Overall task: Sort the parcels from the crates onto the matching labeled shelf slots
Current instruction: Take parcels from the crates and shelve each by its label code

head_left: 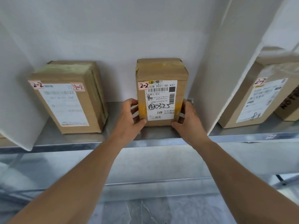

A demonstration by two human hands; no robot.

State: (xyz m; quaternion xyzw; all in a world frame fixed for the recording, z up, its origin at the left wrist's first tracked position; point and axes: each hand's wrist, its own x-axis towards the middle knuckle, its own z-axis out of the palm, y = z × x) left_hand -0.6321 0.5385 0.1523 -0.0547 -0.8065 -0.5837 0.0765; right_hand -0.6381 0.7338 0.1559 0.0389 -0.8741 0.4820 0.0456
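A brown cardboard parcel with a white shipping label and a red-edged tag reading 2-2 stands upright on the metal shelf, near the right divider. My left hand grips its lower left side. My right hand grips its lower right side, thumb at the bottom corner. A second parcel with two 2-2 tags stands in the same slot to the left, apart from my hands.
White divider panels bound the slot on the left and right. In the slot to the right stand a parcel with a tag that looks like 2-3 and another box. A lower shelf lies beneath my forearms.
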